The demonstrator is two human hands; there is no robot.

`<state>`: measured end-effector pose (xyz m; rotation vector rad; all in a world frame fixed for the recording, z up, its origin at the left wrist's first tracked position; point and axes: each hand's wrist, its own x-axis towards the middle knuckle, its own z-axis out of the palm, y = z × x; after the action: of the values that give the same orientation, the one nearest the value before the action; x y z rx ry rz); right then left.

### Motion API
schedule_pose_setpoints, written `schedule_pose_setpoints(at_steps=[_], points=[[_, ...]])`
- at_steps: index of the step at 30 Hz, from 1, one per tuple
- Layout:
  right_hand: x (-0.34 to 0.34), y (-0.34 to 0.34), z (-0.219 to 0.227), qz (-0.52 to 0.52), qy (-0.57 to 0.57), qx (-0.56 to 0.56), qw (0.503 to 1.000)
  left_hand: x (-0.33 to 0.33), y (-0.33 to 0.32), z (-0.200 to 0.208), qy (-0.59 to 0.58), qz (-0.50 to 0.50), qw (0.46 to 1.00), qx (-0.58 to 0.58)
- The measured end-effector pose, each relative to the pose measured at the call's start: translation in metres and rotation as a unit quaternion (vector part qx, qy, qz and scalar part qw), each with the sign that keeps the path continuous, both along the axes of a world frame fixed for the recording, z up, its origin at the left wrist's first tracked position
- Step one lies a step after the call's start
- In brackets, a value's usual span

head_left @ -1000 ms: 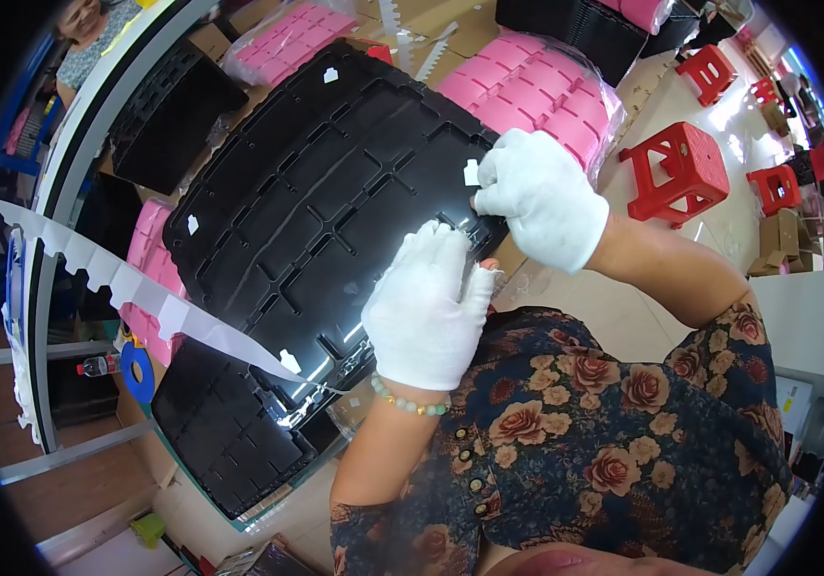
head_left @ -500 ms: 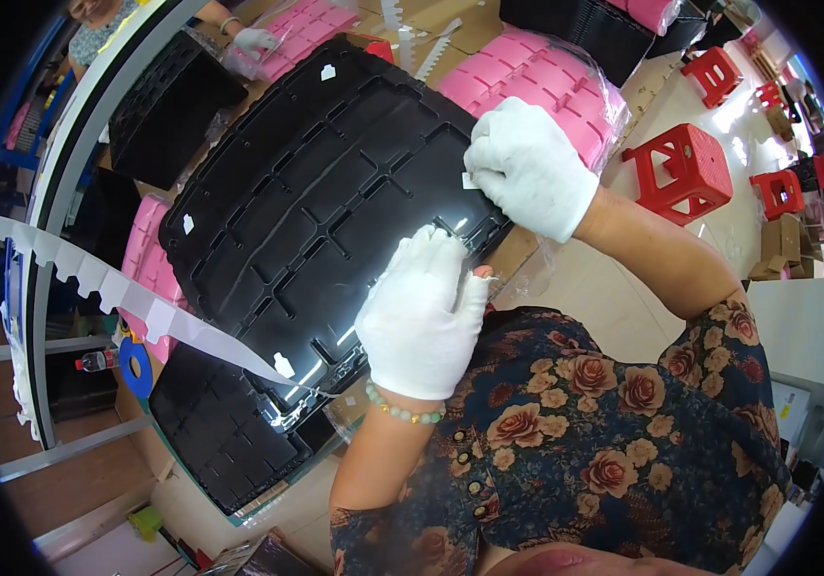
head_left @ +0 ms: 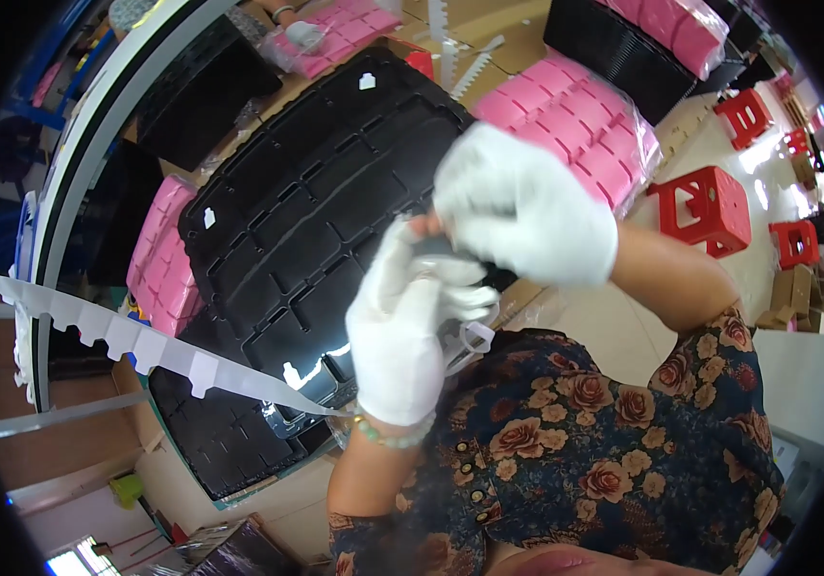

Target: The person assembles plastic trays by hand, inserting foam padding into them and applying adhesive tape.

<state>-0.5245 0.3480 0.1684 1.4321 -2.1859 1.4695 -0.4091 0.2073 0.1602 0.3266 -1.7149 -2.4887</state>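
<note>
My left hand [head_left: 398, 331], in a white glove with bare fingertips, is raised over the near edge of a large black moulded plastic tray [head_left: 335, 182]. Its fingers are bent and pressed together. My right hand [head_left: 532, 211], gloved in white and blurred, pinches against the left fingertips; whatever lies between them is too small or hidden. Below the left fingers hangs a curled white piece [head_left: 477, 338]. A notched white strip [head_left: 172, 355] reaches from the left edge to my left wrist. Small white tags, one of them here [head_left: 208, 217], sit on the tray's corners.
Pink moulded trays in clear film [head_left: 570, 120] lie beyond and right of the black tray; more pink [head_left: 162, 254] is at its left. A metal frame post [head_left: 76, 182] rises at left. Red stools [head_left: 705, 211] stand on the right floor. Another person's gloved hand [head_left: 304, 36] is at the top.
Both hands have lifted off the tray's near edge and come together. The small white tag by my right hand is no longer visible. The view has shifted slightly.
</note>
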Motion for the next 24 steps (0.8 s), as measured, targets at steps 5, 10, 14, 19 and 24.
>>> schedule_pose_setpoints(at_steps=[5, 10, 14, 19, 24], points=[[-0.144, -0.044, -0.009, -0.152, 0.138, 0.169, 0.964, 0.004, -0.006, -0.005, 0.046, 0.043, 0.963, 0.262], [-0.152, -0.075, -0.018, -0.2, 0.249, 0.379, 0.868, 0.017, -0.019, -0.014, 0.103, 0.041, 0.955, 0.276], [-0.167, -0.061, -0.008, -0.209, 0.201, 0.294, 0.911, 0.025, -0.021, -0.014, 0.138, 0.078, 0.95, 0.269], [-0.177, -0.064, -0.009, -0.154, 0.206, 0.3, 0.919, 0.028, -0.024, -0.014, 0.137, 0.124, 0.948, 0.257], [-0.173, -0.06, -0.012, -0.221, 0.192, 0.273, 0.916, 0.026, -0.02, -0.007, 0.12, 0.185, 0.946, 0.239]])
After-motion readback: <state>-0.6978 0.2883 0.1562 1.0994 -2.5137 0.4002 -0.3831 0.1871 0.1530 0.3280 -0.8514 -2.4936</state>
